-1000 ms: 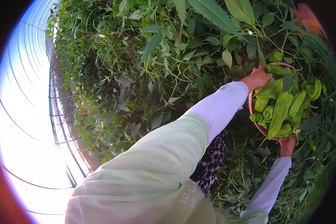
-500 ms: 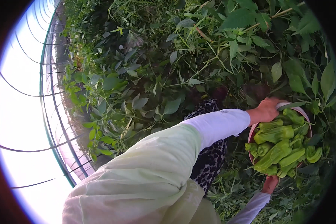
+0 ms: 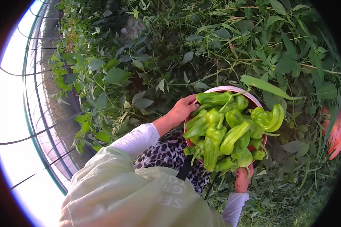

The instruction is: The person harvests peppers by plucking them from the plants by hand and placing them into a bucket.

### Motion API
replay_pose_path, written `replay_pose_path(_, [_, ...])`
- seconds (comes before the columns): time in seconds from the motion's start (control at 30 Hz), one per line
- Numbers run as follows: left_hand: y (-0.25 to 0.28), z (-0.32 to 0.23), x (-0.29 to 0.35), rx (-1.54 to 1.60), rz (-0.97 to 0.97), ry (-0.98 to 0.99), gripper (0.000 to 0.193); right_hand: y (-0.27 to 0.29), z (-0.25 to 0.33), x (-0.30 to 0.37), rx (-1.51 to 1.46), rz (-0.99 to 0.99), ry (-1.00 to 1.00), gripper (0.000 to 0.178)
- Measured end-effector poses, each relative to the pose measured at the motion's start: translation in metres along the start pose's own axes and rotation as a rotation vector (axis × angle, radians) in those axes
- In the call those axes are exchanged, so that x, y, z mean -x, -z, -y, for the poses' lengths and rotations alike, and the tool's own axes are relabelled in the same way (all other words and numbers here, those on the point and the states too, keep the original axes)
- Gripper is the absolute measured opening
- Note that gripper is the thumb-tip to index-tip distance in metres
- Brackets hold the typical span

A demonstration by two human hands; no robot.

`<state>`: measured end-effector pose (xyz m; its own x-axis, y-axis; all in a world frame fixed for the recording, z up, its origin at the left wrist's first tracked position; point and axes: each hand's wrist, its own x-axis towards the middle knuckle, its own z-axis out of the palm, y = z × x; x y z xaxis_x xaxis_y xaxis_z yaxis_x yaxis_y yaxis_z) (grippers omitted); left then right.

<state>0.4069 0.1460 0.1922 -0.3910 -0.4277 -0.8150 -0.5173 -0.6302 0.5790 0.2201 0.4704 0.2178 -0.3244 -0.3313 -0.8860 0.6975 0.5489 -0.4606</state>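
A round red bucket with a pale pink rim (image 3: pixel 225 89) is heaped with green peppers (image 3: pixel 214 145), some reaching over its edge. My left hand (image 3: pixel 182 112) grips the rim on the left side, its fingers partly hidden by the wall and peppers. On the near right side, my right hand (image 3: pixel 244 176) holds the bucket from the lower edge, with most of its fingers out of sight. A long green leaf (image 3: pixel 267 86) hangs across the far right part of the rim.
Dense leafy plants (image 3: pixel 117 75) surround the bucket, with stems and grass on the far side. At the right edge lies a red-orange plastic object (image 3: pixel 334 134), partly behind leaves. Along the left runs a greenhouse wall with curved hoops (image 3: pixel 36 87).
Both hands have brought the bucket leftward and closer to my body, and it looks larger now. The red-orange object has come into view at the right.
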Motion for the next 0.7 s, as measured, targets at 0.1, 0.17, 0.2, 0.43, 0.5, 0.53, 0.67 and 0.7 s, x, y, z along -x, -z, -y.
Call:
replay_pose_path(0.1, [0.055, 0.0, 0.011, 0.211, -0.134, 0.107, 0.039, -0.056, 0.012, -0.03, 0.094, 0.092, 0.23, 0.036])
replay_pose_path(0.17, [0.086, 0.007, 0.01, 0.346, -0.215, 0.094, 0.036, -0.089, 0.014, -0.056, 0.109, 0.16, 0.319, 0.037])
replay_pose_path(0.2, [0.101, 0.012, 0.008, 0.407, -0.246, 0.06, 0.034, -0.104, 0.014, -0.07, 0.166, 0.18, 0.306, 0.039])
replay_pose_path(0.43, [0.209, 0.061, -0.062, 0.403, -0.362, 0.082, 0.03, -0.206, -0.003, -0.175, 0.337, 0.198, 0.367, 0.04])
replay_pose_path(0.5, [0.226, 0.082, -0.086, 0.353, -0.426, 0.117, 0.033, -0.222, -0.014, -0.205, 0.41, 0.195, 0.309, 0.04])
replay_pose_path(0.53, [0.232, 0.092, -0.098, 0.412, -0.388, 0.121, 0.034, -0.227, -0.019, -0.218, 0.422, 0.184, 0.251, 0.04])
replay_pose_path(0.67, [0.238, 0.125, -0.127, 0.34, -0.474, 0.039, 0.036, -0.236, -0.03, -0.249, 0.456, 0.143, 0.264, 0.039])
replay_pose_path(0.7, [0.242, 0.124, -0.132, 0.347, -0.405, 0.06, 0.036, -0.237, -0.03, -0.252, 0.491, 0.145, 0.221, 0.036])
